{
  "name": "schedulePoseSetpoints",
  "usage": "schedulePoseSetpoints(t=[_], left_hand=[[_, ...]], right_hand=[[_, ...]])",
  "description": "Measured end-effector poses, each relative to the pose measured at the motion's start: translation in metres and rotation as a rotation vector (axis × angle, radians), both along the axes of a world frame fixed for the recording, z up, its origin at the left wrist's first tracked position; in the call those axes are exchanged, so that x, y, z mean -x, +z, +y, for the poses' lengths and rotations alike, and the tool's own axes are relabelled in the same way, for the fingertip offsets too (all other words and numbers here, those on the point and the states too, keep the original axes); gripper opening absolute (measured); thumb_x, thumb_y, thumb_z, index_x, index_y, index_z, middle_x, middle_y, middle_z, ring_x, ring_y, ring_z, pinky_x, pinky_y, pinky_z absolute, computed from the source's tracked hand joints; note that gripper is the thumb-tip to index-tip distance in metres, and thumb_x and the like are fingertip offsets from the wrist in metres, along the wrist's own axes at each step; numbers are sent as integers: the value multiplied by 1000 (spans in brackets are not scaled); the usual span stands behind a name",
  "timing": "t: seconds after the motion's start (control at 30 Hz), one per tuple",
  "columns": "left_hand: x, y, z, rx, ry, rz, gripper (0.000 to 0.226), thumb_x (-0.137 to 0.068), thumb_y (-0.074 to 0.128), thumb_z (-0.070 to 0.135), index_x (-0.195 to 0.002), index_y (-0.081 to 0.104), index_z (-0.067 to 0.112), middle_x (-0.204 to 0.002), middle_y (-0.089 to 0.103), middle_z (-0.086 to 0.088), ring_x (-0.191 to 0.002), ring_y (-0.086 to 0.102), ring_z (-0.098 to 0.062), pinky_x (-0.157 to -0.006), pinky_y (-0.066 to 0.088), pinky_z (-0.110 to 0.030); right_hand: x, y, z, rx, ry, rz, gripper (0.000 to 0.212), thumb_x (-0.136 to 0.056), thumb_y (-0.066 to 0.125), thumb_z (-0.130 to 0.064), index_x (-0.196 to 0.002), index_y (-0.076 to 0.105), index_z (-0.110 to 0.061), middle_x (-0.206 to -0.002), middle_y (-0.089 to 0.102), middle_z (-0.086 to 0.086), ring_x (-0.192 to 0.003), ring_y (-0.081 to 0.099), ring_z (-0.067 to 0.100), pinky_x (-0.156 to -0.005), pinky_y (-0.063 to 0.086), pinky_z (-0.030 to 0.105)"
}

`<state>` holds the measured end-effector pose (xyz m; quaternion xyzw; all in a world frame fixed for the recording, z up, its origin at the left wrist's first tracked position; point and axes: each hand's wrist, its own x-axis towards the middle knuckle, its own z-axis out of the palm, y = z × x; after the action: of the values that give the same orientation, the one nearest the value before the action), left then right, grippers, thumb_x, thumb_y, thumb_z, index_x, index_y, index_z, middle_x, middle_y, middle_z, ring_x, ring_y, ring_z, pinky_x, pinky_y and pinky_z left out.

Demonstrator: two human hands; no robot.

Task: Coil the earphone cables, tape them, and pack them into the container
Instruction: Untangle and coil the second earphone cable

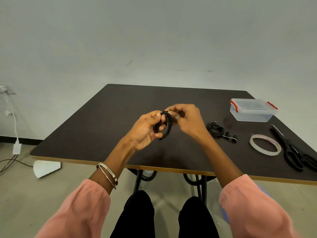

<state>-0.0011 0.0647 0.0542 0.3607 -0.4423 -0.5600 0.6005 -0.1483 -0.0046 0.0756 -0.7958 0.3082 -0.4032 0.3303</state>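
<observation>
A black earphone cable coil [167,127] hangs in the air above the middle of the dark table [103,127]. My left hand [145,131] grips its lower left side with curled fingers. My right hand [185,119] pinches the top of the coil from the right. A second black earphone [219,131], loosely bundled with its earbuds out, lies on the table to the right of my hands. A clear plastic container [252,109] with red clips and its lid on stands at the far right. A roll of clear tape [265,146] lies flat near the right edge.
Black scissors [291,150] lie to the right of the tape roll, near the table's right edge. White cables and an adapter [16,148] hang at the wall on the left. My knees are below the table's near edge.
</observation>
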Motion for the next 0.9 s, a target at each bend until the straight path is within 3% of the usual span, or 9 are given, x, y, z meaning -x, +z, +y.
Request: schedulePoseSetpoints(t=[0.17,0.23,0.33,0.43,0.53,0.6,0.67,0.73,0.9], left_hand=[[7,-3,-1,-19,142,-83,29,-103,35,10,-84,58,12,-77,56,2,-63,45,-8,-45,34,-19],[7,-6,-2,-32,177,-133,29,-103,33,11,-86,57,12,-75,58,0,-64,50,-8,-49,33,-23],[8,-10,-4,-40,231,-278,33,-104,31,13,-83,56,12,-68,60,-2,-66,54,-16,-52,35,-26],[12,-16,-9,-30,358,-516,35,-103,33,13,-76,55,14,-68,61,-3,-63,54,-16,-56,43,-30],[13,-20,-15,-37,503,-720,28,-102,38,13,-83,58,13,-98,54,-8,-85,55,-16,-76,50,-30],[13,-23,-16,-30,531,-845,24,-102,39,14,-90,60,14,-109,48,-8,-96,50,-14,-83,42,-25],[12,-25,-16,-26,526,-912,23,-102,38,15,-93,60,14,-110,46,-8,-98,48,-14,-82,37,-20],[13,-27,-17,-23,526,-906,22,-102,38,16,-93,58,15,-110,47,-10,-99,53,-19,-85,44,-27],[16,-26,-19,0,585,-980,20,-100,40,11,-100,60,8,-110,48,-10,-96,49,-15,-81,39,-19]], right_hand=[[1,-4,5,-405,123,-152,21,-96,51,-5,-97,71,0,-92,73,18,-83,71,26,-76,59,35],[4,-4,5,-497,186,-164,21,-94,59,-12,-96,71,4,-90,72,20,-81,69,29,-78,58,37],[5,-8,4,-504,185,-107,18,-81,71,-7,-95,71,5,-85,72,18,-79,69,27,-78,60,35],[2,-15,1,-471,73,-28,11,-82,71,-5,-91,72,0,-84,72,17,-79,70,25,-77,60,39],[-2,-21,-4,-447,-7,21,4,-83,72,-9,-85,73,-5,-82,72,13,-83,70,24,-75,60,39],[-3,-22,-5,-442,-38,9,3,-83,70,-6,-83,73,-6,-81,72,12,-81,70,21,-71,59,34],[-5,-23,-5,-436,-72,-12,5,-84,68,-2,-84,73,-5,-82,71,14,-78,69,19,-64,57,26],[-6,-23,-1,-446,-100,-60,8,-85,66,2,-85,72,-4,-83,71,15,-74,69,18,-57,52,20],[-6,-23,5,-603,-55,-232,17,-88,56,10,-91,66,-4,-75,68,11,-64,66,17,-56,55,24]])
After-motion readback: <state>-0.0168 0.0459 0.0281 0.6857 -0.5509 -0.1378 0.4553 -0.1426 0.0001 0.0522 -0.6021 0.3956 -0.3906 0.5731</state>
